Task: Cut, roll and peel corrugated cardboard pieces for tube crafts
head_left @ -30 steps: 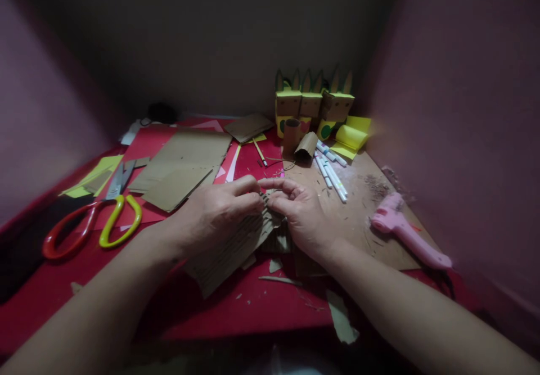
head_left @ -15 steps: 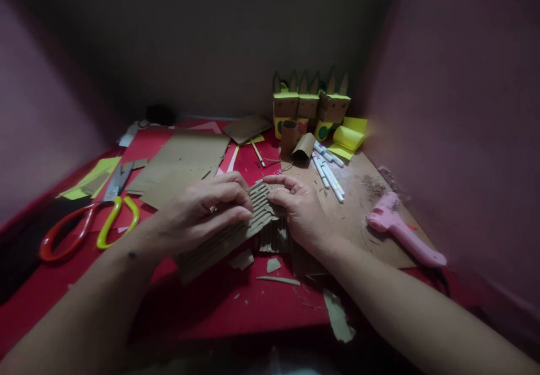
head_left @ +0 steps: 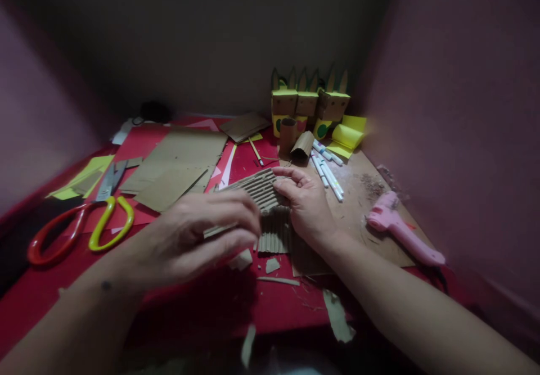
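Note:
My right hand [head_left: 307,206] pinches the right edge of a ribbed sheet of corrugated cardboard [head_left: 253,188], holding it tilted just above the red table top [head_left: 202,302]. A second ribbed piece [head_left: 274,234] lies under that hand. My left hand [head_left: 198,237] hovers over the near end of the sheet, slightly blurred, fingers stretched and thumb apart, with nothing in it. A pale paper scrap [head_left: 248,352] shows at the near edge below it.
Scissors with a red and a yellow handle [head_left: 80,231] lie at the left, near flat brown card sheets [head_left: 177,161]. A pink glue gun [head_left: 400,231] lies at the right. White markers [head_left: 327,170], cardboard rolls [head_left: 295,139] and yellow-brown box figures [head_left: 310,102] stand at the back. Torn scraps [head_left: 337,316] litter the front.
The ribbed sheet has swung up and away, now held by the right hand alone. My left hand let go and drew back toward me. A paper scrap has appeared at the near edge.

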Demonstrator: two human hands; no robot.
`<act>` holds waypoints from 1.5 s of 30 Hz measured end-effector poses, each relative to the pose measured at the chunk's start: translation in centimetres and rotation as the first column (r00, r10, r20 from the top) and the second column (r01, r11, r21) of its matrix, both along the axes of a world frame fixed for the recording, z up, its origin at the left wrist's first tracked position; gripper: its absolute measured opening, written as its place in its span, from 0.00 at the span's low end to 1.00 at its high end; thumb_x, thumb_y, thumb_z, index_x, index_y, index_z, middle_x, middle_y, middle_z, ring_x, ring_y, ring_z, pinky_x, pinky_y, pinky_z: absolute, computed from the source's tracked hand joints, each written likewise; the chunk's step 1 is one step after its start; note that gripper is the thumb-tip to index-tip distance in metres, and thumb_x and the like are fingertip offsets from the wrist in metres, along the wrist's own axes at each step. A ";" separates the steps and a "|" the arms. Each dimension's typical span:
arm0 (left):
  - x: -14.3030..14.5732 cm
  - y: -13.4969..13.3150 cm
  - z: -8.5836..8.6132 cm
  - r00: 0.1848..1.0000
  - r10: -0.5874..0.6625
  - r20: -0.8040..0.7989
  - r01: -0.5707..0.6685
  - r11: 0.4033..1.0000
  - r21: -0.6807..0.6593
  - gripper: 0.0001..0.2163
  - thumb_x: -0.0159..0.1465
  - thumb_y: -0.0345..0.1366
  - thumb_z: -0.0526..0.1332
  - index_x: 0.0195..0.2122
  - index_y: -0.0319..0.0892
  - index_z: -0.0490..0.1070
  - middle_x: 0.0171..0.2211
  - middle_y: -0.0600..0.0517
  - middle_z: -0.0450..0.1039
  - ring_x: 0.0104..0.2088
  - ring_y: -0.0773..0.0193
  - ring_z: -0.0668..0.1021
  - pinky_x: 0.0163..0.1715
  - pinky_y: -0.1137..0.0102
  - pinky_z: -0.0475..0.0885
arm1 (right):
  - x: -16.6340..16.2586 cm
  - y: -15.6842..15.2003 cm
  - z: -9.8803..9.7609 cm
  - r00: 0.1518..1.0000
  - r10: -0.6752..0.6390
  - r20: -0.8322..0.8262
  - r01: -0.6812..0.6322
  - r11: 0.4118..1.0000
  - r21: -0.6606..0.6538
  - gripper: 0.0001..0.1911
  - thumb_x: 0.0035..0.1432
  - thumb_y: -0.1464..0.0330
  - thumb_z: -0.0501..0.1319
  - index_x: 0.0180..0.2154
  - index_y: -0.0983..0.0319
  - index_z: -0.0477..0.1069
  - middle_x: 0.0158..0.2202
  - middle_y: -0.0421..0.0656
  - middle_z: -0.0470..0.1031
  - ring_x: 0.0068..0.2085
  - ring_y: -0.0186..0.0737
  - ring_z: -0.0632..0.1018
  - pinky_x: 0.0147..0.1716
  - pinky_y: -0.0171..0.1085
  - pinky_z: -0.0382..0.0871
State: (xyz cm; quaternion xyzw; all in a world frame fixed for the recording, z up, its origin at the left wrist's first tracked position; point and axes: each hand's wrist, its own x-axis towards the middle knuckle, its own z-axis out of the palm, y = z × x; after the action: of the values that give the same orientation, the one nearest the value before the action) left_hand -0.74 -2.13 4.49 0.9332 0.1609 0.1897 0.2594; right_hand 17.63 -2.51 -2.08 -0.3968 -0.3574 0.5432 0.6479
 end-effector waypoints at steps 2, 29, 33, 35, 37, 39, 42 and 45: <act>0.0 -0.1 -0.4 0.981 0.149 0.121 -0.171 0.966 0.197 0.10 0.67 0.29 0.56 0.49 0.42 0.70 0.49 0.46 0.73 0.50 0.60 0.74 0.50 0.67 0.70 | 0.0 0.1 -0.1 1.000 0.000 -0.022 0.000 1.000 0.003 0.12 0.46 0.70 0.66 0.36 0.63 0.73 0.21 0.33 0.68 0.23 0.29 0.68 0.24 0.32 0.61; -0.5 1.9 -1.8 0.745 0.614 0.263 -0.663 0.725 0.187 0.12 0.62 0.39 0.61 0.45 0.42 0.73 0.37 0.50 0.78 0.36 0.60 0.78 0.38 0.65 0.74 | 0.2 0.1 0.5 0.988 -0.151 -0.018 0.151 0.989 -0.001 0.11 0.46 0.68 0.67 0.35 0.63 0.75 0.24 0.36 0.72 0.25 0.30 0.72 0.23 0.30 0.64; -0.7 2.7 -2.5 0.786 0.617 0.021 -0.613 0.784 -0.095 0.14 0.62 0.41 0.60 0.47 0.41 0.72 0.32 0.51 0.78 0.30 0.62 0.77 0.28 0.69 0.72 | 0.0 0.0 0.7 0.992 -0.116 -0.057 0.114 0.993 -0.037 0.12 0.44 0.67 0.69 0.34 0.61 0.74 0.27 0.38 0.75 0.25 0.32 0.73 0.23 0.32 0.65; -0.6 2.5 -2.6 0.789 0.613 0.036 -0.608 0.789 -0.090 0.14 0.63 0.41 0.60 0.47 0.41 0.72 0.31 0.51 0.77 0.29 0.63 0.76 0.27 0.70 0.71 | -0.2 -0.1 0.7 0.995 -0.001 -0.104 -0.003 0.999 -0.032 0.12 0.43 0.66 0.69 0.33 0.61 0.73 0.28 0.38 0.76 0.26 0.33 0.74 0.25 0.34 0.67; -0.6 2.2 -2.5 0.810 0.585 0.038 -0.583 0.811 -0.045 0.15 0.63 0.40 0.60 0.49 0.41 0.70 0.30 0.52 0.76 0.29 0.64 0.76 0.27 0.71 0.70 | -0.2 -0.1 0.6 0.981 0.122 -0.149 -0.128 0.991 -0.032 0.11 0.42 0.66 0.70 0.31 0.61 0.73 0.27 0.38 0.76 0.26 0.34 0.74 0.27 0.35 0.68; -0.6 2.0 -2.2 0.836 0.549 0.027 -0.548 0.836 -0.030 0.16 0.63 0.39 0.59 0.51 0.41 0.69 0.31 0.52 0.76 0.29 0.64 0.76 0.27 0.71 0.70 | -0.2 -0.2 0.6 0.967 0.183 -0.179 -0.195 0.979 -0.051 0.10 0.41 0.67 0.70 0.28 0.62 0.74 0.26 0.38 0.76 0.26 0.34 0.74 0.29 0.36 0.68; -0.9 2.0 -2.0 0.853 0.522 0.026 -0.522 0.853 -0.016 0.15 0.63 0.39 0.58 0.51 0.41 0.68 0.30 0.52 0.75 0.28 0.65 0.75 0.26 0.71 0.70 | -0.1 -0.2 0.5 0.962 0.206 -0.179 -0.222 0.972 -0.074 0.09 0.40 0.68 0.70 0.27 0.63 0.74 0.24 0.38 0.76 0.25 0.34 0.73 0.29 0.35 0.67; -1.1 2.0 -1.9 0.862 0.506 0.023 -0.506 0.862 0.015 0.16 0.63 0.39 0.58 0.51 0.41 0.68 0.31 0.52 0.75 0.28 0.65 0.76 0.26 0.71 0.70 | -0.1 -0.2 0.5 0.966 0.208 -0.157 -0.221 0.973 -0.073 0.10 0.43 0.64 0.70 0.26 0.63 0.75 0.23 0.38 0.75 0.25 0.34 0.73 0.30 0.35 0.67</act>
State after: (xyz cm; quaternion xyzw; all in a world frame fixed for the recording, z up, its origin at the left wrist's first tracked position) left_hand -1.86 -0.13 2.62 0.8591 0.3955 0.2615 0.1927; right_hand 17.51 -2.72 -1.57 -0.3429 -0.3245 0.6535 0.5916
